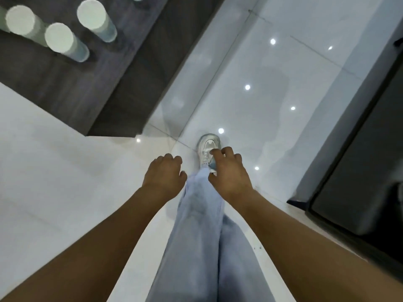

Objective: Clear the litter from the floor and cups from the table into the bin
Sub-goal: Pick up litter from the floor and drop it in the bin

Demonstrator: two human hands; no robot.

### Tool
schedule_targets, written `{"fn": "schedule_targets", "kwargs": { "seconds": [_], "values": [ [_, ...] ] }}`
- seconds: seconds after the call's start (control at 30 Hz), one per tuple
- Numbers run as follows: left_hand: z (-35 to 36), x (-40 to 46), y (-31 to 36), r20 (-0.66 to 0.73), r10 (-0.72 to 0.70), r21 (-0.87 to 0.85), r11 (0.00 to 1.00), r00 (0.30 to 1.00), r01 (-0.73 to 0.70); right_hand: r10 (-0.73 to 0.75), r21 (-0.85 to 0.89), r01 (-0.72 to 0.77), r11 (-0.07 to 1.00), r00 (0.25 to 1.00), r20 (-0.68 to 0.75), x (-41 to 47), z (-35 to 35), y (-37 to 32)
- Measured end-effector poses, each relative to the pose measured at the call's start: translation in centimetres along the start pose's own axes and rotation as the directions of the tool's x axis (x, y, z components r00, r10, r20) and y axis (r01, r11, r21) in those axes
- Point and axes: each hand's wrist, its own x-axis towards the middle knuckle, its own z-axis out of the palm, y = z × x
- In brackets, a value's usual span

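We hold both hands out in front of us, over the glossy white tiled floor. Our left hand hangs with loosely curled fingers and has hold of nothing; our right hand is likewise empty, fingers bent and slightly spread above our white trainer and pale blue trouser leg.

The task's things sit well apart from the hands: three pale, tall paper cups stand on the dark grey wood-grain surface at the upper left, and part of a fourth shows at the top edge. We see no litter on the floor in this view. A dark rectangular object lies at the right; we cannot tell whether it is the bin.

We judge the risks as follows. The cups stand close together, so a careless reach could knock one against its neighbours and tip them. If any holds liquid, which we cannot see, it would spill. The shiny tiles may also be slippery underfoot.
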Motion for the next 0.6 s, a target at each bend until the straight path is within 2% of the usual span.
{"fn": "schedule_targets", "kwargs": {
  "seconds": [0.33, 0.6],
  "values": [
    [2.1, -11.1, -12.4, -0.004, -0.112, -0.103, 0.988, 0.994, 0.111, -0.072, -0.041, 0.074, 0.996, 0.996, 0.058, -7.5, 8.1, -10.4],
    [1.3, -15.4, -27.9, -0.04, -0.096, -0.139, 0.986, 0.995, 0.09, -0.02, 0.018, 0.02, 1.0, 1.0, -0.001, -9.0, 16.7, -24.1]
  ]
}}
